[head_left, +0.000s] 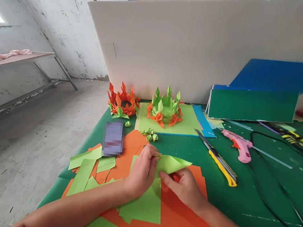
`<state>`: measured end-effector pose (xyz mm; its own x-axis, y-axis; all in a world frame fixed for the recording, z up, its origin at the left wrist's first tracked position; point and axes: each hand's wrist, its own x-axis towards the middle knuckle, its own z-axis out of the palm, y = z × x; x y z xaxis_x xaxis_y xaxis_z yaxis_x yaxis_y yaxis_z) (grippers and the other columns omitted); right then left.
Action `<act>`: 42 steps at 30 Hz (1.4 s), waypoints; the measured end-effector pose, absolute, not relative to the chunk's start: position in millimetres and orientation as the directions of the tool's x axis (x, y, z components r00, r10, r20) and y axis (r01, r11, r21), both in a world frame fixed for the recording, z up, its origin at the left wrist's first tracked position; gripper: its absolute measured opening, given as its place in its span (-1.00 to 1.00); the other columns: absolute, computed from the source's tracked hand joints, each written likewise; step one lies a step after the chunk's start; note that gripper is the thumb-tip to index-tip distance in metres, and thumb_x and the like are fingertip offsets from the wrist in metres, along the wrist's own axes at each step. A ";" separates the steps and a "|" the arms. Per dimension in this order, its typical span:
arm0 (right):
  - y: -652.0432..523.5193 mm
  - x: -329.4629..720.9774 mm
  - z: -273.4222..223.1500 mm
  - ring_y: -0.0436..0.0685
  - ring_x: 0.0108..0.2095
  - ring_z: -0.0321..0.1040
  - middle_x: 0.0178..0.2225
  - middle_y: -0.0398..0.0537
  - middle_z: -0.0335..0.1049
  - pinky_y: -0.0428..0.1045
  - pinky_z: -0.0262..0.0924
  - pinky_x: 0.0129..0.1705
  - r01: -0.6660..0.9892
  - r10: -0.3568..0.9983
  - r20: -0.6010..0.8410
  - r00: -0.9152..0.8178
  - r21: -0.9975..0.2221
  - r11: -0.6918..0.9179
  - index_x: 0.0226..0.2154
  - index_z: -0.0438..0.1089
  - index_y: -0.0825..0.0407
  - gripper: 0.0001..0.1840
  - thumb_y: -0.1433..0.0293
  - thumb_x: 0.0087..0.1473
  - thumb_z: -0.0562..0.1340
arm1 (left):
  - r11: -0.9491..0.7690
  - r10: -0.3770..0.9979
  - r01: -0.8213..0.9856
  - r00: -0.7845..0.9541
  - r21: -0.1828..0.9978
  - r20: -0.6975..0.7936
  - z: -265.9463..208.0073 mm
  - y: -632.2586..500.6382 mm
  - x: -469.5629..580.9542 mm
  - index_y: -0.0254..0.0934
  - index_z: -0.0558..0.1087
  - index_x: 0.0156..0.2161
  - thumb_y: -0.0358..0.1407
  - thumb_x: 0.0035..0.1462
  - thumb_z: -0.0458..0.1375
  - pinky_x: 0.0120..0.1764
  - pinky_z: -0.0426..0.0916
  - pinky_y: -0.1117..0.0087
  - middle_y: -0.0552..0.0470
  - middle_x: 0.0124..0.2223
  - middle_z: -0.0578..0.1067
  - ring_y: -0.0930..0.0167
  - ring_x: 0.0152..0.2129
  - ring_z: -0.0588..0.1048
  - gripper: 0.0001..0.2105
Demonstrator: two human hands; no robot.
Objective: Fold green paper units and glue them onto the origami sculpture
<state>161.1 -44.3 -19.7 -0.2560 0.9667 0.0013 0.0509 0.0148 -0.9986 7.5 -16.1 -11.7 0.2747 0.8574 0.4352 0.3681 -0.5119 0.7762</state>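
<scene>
A piece of light green paper [172, 164], curved and partly folded, is held between both hands above the table. My left hand [143, 172] is closed on its left end, with the fingers curled over. My right hand [184, 187] pinches the lower right part, thumb in front and fingers behind. Beneath the hands lie a flat green paper sheet [144, 208] and large orange paper [183, 225]. Just beyond my left hand sit several small folded green paper pieces [149, 134].
Two folded-paper crowns, one orange [123, 99] and one green [165, 107], stand at the back. On the right lie a yellow utility knife [218, 160] with its blade out and a pink glue gun [239, 144] with a black cord. A white board [160, 49] rises behind.
</scene>
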 end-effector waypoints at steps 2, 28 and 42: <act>-43.9 163.7 -21.0 0.03 -0.53 0.20 -0.55 -0.14 0.32 -0.06 0.17 -0.48 0.038 0.968 -0.005 -0.251 -0.999 0.005 -0.47 0.36 0.02 -0.74 0.18 0.06 0.24 | -0.557 0.829 0.387 0.302 0.734 0.470 -10.9 -13.5 5.5 -0.19 0.19 -0.25 -0.42 0.27 -0.15 -0.28 0.30 0.35 0.01 -0.28 0.28 0.41 -0.33 0.31 -0.88; -32.9 177.0 -24.9 0.17 -0.34 0.37 -0.42 -0.08 0.45 0.03 0.31 -0.27 -0.015 0.966 0.092 -0.240 -0.996 0.092 -0.31 0.47 -0.05 -0.71 0.10 0.05 0.24 | -0.316 0.942 0.418 0.250 0.852 0.226 -11.3 -12.6 1.7 -0.19 0.18 -0.29 -0.29 0.28 -0.11 -0.39 0.20 0.41 0.11 -0.40 0.30 0.45 -0.48 0.27 -0.90; -35.0 179.3 -29.8 0.19 -0.26 0.47 -0.25 -0.08 0.54 0.05 0.38 -0.17 0.146 0.977 0.142 -0.156 -0.975 0.165 -0.23 0.53 -0.09 -0.76 0.21 0.12 0.21 | 0.142 0.899 0.047 0.412 0.989 -0.149 7.4 -14.1 8.4 -0.28 0.39 -0.17 -0.23 -0.15 0.38 -0.34 0.40 0.40 0.02 -0.25 0.50 0.38 -0.36 0.48 -0.59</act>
<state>179.3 -35.0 -29.8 -0.1562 0.9774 0.1424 0.1457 0.1654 -0.9754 8.4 -14.1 7.4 0.4121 0.8989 -0.1487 0.0472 0.1420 0.9887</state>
